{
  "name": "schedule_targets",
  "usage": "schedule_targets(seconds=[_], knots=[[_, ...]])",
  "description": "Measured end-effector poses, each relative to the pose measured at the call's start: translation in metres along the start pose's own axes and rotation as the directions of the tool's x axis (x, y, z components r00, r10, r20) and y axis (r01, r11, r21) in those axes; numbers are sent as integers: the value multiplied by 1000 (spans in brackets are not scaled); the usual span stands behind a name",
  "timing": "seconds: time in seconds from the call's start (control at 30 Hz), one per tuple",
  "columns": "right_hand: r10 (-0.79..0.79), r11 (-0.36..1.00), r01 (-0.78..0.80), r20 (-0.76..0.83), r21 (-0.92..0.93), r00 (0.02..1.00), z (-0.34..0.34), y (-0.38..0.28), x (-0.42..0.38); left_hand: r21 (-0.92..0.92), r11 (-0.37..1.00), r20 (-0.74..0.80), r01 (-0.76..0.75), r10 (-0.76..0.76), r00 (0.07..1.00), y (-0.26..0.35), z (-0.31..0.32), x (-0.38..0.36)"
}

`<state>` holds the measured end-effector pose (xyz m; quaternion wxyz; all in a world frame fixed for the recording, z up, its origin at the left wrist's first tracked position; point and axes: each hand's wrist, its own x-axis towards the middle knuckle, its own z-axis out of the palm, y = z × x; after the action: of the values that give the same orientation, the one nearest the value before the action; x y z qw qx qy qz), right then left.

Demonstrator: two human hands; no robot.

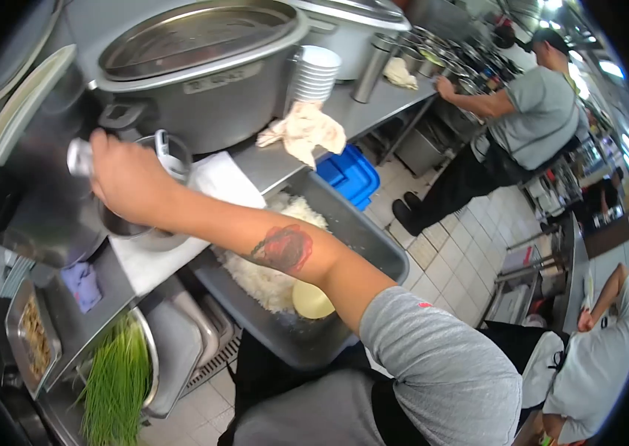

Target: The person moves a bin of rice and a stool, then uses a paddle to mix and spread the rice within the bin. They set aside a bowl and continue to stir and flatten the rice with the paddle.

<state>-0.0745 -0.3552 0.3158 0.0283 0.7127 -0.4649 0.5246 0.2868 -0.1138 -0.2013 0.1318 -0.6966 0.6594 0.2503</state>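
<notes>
My right hand (127, 178) reaches across to the upper left. Its fingers are closed around a white handle (80, 157); the rest of that tool is hidden. Just below the hand is a round metal pot (152, 236), where another white-handled utensil (172, 160) leans against the rim. Under my forearm, a grey bin (378, 256) holds cooked white rice (255, 284) and a pale yellow bowl (313, 299). My left hand is out of view.
A large lidded cooker (195, 108) stands on the steel counter behind, beside stacked white bowls (317, 70) and a cloth (303, 134). Green chives (117, 379) lie lower left. A blue container (348, 177) sits beyond the bin. Two co-workers (534, 111) (604, 349) are at the right.
</notes>
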Motion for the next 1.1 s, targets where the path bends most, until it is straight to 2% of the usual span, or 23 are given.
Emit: schedule_targets(seconds=[0.07, 0.13, 0.2, 0.23, 0.27, 0.3, 0.33, 0.37, 0.4, 0.47, 0.5, 0.53, 0.6, 0.63, 0.7, 0.8, 0.87, 0.9, 0.93, 0.97, 1.0, 1.03, 1.1], knots=[[6, 999, 2, -156, 49, 988, -31, 11, 15, 26, 997, 39, -72, 71, 997, 16, 8, 14], [47, 932, 48, -250, 360, 967, -70, 21, 18, 51, 990, 63, -129, 126, 990, 26, 11, 28], [-30, 816, 227, -354, 531, 935, -100, 35, 9, 83, 980, 81, -183, 176, 981, 31, 6, 45], [-5, 778, 253, -396, 575, 918, -116, 35, 0, 101, 973, 95, -208, 199, 975, 29, 7, 52], [-25, 718, 394, -544, 574, 838, -123, 40, -5, 124, 965, 113, -233, 220, 969, 23, 6, 58], [-77, 822, 336, -494, 461, 866, -148, 51, -16, 147, 955, 136, -256, 237, 962, 20, 2, 60], [-103, 743, 294, -331, 602, 938, -173, 58, -34, 164, 947, 163, -275, 249, 955, 14, 2, 58], [-54, 719, 368, -480, 590, 876, -179, 57, -41, 179, 942, 188, -285, 251, 949, 5, 3, 52], [223, 749, 203, -529, 630, 819, -188, 30, -59, 196, 939, 212, -283, 242, 947, -10, 3, 44], [165, 743, 308, -609, 594, 775, -204, 55, -86, 228, 939, 258, -259, 198, 946, -45, -4, 16], [116, 837, 263, -626, 480, 771, -204, 51, -103, 244, 939, 283, -243, 171, 944, -52, -17, -4], [195, 816, 310, -738, 487, 647, -192, 49, -107, 262, 938, 308, -227, 142, 941, -58, -33, -25], [157, 892, 143, -589, 429, 792, -195, 86, -147, 289, 932, 355, -217, 106, 929, -56, -66, -60], [172, 885, 135, -581, 446, 795, -185, 99, -164, 295, 930, 377, -218, 96, 921, -50, -80, -75], [338, 934, -211, -523, 287, 782, -161, 124, -191, 292, 930, 412, -223, 88, 907, -29, -99, -89], [437, 892, -275, -526, 360, 730, -116, 163, -213, 276, 933, 457, -230, 82, 886, 0, -126, -108], [420, 887, -159, -610, 434, 672, -91, 181, -214, 273, 928, 493, -255, 92, 865, 23, -140, -112], [465, 867, -187, -618, 462, 634, -81, 179, -215, 71, 948, 270, -312, 282, 920, 36, -134, -98], [503, 862, -286, -634, 418, 587, -68, 177, -221, -108, 879, 127, -464, 475, 871, 64, -142, -92], [593, 795, -318, -550, 516, 589, -51, 187, -234, -217, 785, 11, -581, 597, 802, 108, -167, -102], [624, 744, -302, -458, 597, 632, -32, 192, -249, -395, 620, -123, -678, 696, 707, 140, -174, -108], [656, 674, -236, -420, 700, 627, -17, 186, -260, -460, 375, -342, -805, 762, 550, 172, -177, -112], [682, 630, -265, -355, 730, 640, -18, 168, -264, -206, 158, -580, -966, 775, 251, 227, -188, -127]])
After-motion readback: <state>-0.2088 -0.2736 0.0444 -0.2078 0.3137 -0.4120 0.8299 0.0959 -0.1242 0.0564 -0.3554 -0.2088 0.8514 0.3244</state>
